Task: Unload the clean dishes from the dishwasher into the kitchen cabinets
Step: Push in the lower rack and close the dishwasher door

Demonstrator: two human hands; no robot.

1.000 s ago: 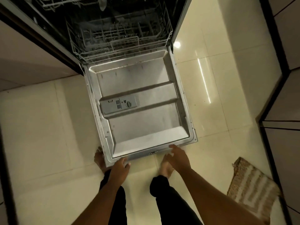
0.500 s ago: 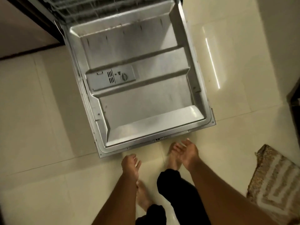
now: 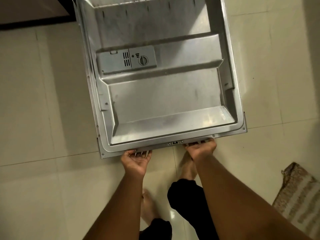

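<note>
The dishwasher door (image 3: 162,101) lies open and flat below me, its steel inner face up, with a grey detergent dispenser (image 3: 126,61) at its middle left. My left hand (image 3: 136,161) is palm-up under the door's front edge near the left corner, fingers curled beneath the rim. My right hand (image 3: 201,149) grips the same edge from below, right of the latch (image 3: 175,143). The racks and any dishes are out of view.
Cream floor tiles (image 3: 43,110) surround the door. A woven striped mat (image 3: 297,194) lies at the right. A dark cabinet base (image 3: 34,23) runs along the top left. My bare feet and black trouser legs stand just behind the door edge.
My hands were free and apart from the door; now both are under its front edge holding it. The view has tilted down and closer, so the rack has left the frame.
</note>
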